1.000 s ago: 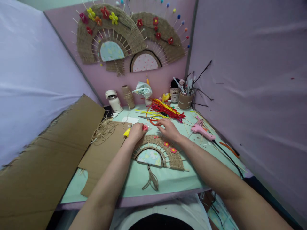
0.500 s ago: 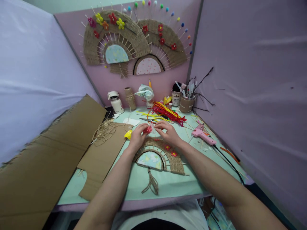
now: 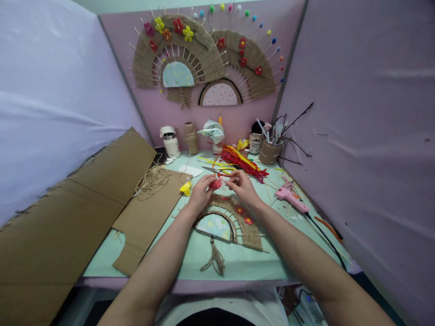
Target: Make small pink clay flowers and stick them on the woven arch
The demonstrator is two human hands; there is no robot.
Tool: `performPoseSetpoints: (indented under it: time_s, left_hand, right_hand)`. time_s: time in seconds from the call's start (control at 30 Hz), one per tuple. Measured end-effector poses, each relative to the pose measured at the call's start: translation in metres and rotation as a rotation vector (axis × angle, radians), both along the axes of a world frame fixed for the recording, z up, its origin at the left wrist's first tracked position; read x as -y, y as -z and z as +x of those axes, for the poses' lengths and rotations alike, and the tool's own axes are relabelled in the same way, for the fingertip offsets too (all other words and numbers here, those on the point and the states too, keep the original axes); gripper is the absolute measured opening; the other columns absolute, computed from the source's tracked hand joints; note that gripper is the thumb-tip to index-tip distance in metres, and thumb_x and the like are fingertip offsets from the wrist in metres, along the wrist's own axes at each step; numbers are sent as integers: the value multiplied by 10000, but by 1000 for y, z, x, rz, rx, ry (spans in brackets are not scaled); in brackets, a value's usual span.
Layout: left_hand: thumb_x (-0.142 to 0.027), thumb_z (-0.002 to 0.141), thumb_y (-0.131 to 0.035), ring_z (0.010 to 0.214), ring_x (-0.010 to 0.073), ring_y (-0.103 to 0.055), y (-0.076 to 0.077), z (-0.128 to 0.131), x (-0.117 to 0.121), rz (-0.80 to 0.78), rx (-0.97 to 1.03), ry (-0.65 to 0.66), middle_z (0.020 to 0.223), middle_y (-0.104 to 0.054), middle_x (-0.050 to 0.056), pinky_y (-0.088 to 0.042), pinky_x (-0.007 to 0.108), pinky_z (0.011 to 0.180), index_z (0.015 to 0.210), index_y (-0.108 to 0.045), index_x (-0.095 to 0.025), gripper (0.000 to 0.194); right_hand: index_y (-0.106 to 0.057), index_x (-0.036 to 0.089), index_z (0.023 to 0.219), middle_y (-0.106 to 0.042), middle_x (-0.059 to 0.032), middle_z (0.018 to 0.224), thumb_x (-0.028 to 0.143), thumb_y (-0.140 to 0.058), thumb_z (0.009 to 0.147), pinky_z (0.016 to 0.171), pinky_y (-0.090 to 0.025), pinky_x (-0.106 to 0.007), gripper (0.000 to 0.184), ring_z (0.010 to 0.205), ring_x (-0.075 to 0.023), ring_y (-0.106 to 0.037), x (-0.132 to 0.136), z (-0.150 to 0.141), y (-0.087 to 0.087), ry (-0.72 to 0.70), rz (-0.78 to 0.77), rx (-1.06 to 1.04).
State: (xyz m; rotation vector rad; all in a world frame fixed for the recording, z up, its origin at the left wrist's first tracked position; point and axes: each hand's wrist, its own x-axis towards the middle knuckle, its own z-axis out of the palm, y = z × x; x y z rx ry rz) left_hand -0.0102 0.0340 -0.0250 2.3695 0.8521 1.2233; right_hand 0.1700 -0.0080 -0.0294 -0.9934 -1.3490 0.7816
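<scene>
My left hand (image 3: 201, 194) is closed on a small red piece (image 3: 215, 184), perhaps a flower, above the far edge of a woven twine fan (image 3: 251, 237). Opposite it, my right hand (image 3: 243, 189) pinches a whitish, see-through scrap (image 3: 223, 180) that touches or nearly touches the red piece. Its exact kind is too small to make out. The fan lies flat below both hands, with red flowers (image 3: 248, 220) on its right side, a patterned half-round centre (image 3: 214, 225) and a twine tassel (image 3: 214, 259). Just beyond my hands rest scissors (image 3: 211, 170).
A pink glue gun (image 3: 291, 199) with a black cord lies at right. Red and yellow pipe cleaners (image 3: 243, 162) are heaped at the back. Cardboard (image 3: 154, 215) and loose twine (image 3: 152, 181) cover the left side. A yellow piece (image 3: 186, 189) sits beside my left hand.
The camera view has turned a little, so the scene sits slightly farther right. Both hands stay together above the fan, still holding the red piece and the see-through scrap.
</scene>
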Motion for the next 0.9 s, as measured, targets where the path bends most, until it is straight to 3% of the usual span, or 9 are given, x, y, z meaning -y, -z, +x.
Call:
performPoseSetpoints:
  time_s: [0.1, 0.2, 0.4, 0.7, 0.9]
  left_hand:
    - [-160, 835, -563, 1035, 182, -600, 3, 2, -1, -50, 57, -2, 1097, -653, 92, -494, 361, 917, 999, -640, -185, 182]
    - [-159, 826, -568, 1001, 179, -604, 5, 2, -1, -79, 106, -16, 1067, -654, 89, -504, 346, 889, 989, -638, -179, 179]
    - [-158, 836, -573, 978, 165, -600, 3, 3, 1, 3, 50, -24, 1025, -655, 71, -490, 324, 895, 955, -652, -183, 145]
    - [-163, 849, -563, 1002, 170, -597, 3, 4, 4, -18, -41, 12, 1052, -650, 73, -480, 324, 921, 1012, -657, -189, 190]
    - [-111, 819, -569, 992, 173, -603, 2, 6, 7, -35, -80, 14, 1052, -657, 73, -483, 315, 916, 1032, -672, -187, 249]
  right_hand:
    - [-438, 237, 865, -548, 52, 684, 283, -620, 772, 582, -435, -261, 210, 611, -131, -530, 0, 0, -2, 45, 50, 3]
    - [-516, 218, 779, -567, 18, 719, 248, -562, 811, 625, -438, -277, 63, 656, -142, -528, 3, -1, -4, 117, 132, 160]
    - [-707, 222, 861, -590, -25, 753, 191, -508, 858, 697, -446, -316, 202, 738, -175, -558, 3, 2, -1, 141, 201, 397]
    - [-739, 235, 883, -561, -17, 778, 330, -637, 844, 712, -444, -320, 144, 764, -172, -540, 0, 7, -1, 11, 129, 377]
    - [-723, 225, 820, -552, -28, 841, 314, -646, 839, 749, -455, -333, 120, 814, -173, -549, 2, 5, 1, 50, 177, 340]
